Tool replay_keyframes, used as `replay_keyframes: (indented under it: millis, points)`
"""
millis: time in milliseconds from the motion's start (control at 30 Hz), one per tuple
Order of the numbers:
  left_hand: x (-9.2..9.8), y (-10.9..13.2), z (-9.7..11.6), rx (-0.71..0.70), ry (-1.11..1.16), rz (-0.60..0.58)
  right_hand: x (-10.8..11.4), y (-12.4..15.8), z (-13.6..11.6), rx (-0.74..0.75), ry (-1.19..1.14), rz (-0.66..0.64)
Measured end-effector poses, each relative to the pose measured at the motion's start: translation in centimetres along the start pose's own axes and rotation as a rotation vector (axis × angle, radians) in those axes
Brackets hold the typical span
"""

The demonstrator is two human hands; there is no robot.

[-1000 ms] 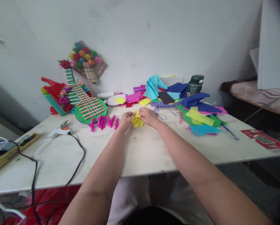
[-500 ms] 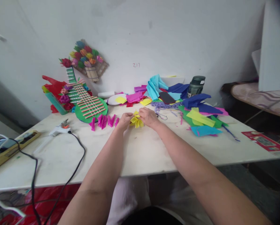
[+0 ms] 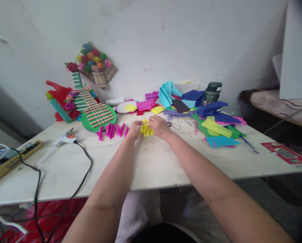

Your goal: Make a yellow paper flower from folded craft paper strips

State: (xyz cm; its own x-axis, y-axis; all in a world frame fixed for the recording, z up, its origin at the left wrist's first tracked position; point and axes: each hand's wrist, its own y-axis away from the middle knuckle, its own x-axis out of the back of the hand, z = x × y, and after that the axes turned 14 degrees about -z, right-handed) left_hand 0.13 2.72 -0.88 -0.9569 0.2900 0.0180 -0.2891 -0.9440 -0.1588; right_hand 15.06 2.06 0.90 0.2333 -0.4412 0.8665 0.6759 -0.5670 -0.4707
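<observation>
A yellow crepe-paper flower [image 3: 147, 129] with folded petals is held between my two hands, just above the middle of the table. My left hand [image 3: 135, 130] pinches its left edge, and my right hand [image 3: 159, 126] grips it from the upper right, fingers curled over. Parts of the fingertips are hidden behind the petals. Left of my left hand stand several folded magenta paper pieces [image 3: 110, 131] in a row. Behind them leans a green paper guitar [image 3: 96, 118] decorated with pink sticks and paper flowers.
A glue gun [image 3: 65, 139] with a black cord lies on the left, near a power strip [image 3: 27, 152]. Coloured paper sheets [image 3: 216, 126], purple yarn [image 3: 178, 113], a dark phone [image 3: 180, 105] and a green bottle [image 3: 212, 92] are at the back and right.
The yellow flower has turned slightly in my fingers, and its petals now sit differently. Both hands stay in nearly the same place.
</observation>
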Motion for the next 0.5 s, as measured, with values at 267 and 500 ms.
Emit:
replay_keyframes:
  millis: [267, 500]
  points:
    - [0.23, -0.02, -0.18, 0.019, 0.097, 0.019, 0.09, 0.04, -0.34, 0.031, 0.025, 0.080]
    - [0.33, 0.11, 0.12, 0.026, 0.150, -0.029, 0.18, 0.11, -0.21, 0.028, 0.034, 0.097]
